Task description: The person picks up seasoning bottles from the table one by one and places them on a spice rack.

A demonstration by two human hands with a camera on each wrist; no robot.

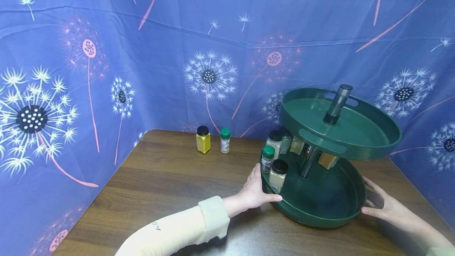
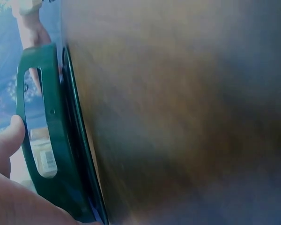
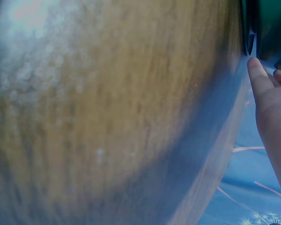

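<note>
A green two-tier turntable rack (image 1: 320,216) stands at the right of the table, its upper tray (image 1: 355,151) set on a dark post (image 1: 339,104). My left hand (image 1: 254,191) rests against the left side of the lower tray, fingers extended along the outer wall and thumb at the front rim. In the left wrist view, the thumb (image 2: 14,133) touches the rim beside a slotted handle (image 2: 49,117). Spread around the right side, my right hand (image 1: 385,206) touches the same tray. Inside it stand a green-capped spice jar (image 1: 267,159), a black-capped jar (image 1: 277,177) and several others behind.
Toward the table's back edge stand a yellow spice jar (image 1: 203,141) with a black lid and a small green-capped jar (image 1: 225,142). Blue dandelion-print cloth (image 1: 160,70) hangs behind and beside the wooden table (image 1: 149,181). The upper tray overhangs part of the lower one.
</note>
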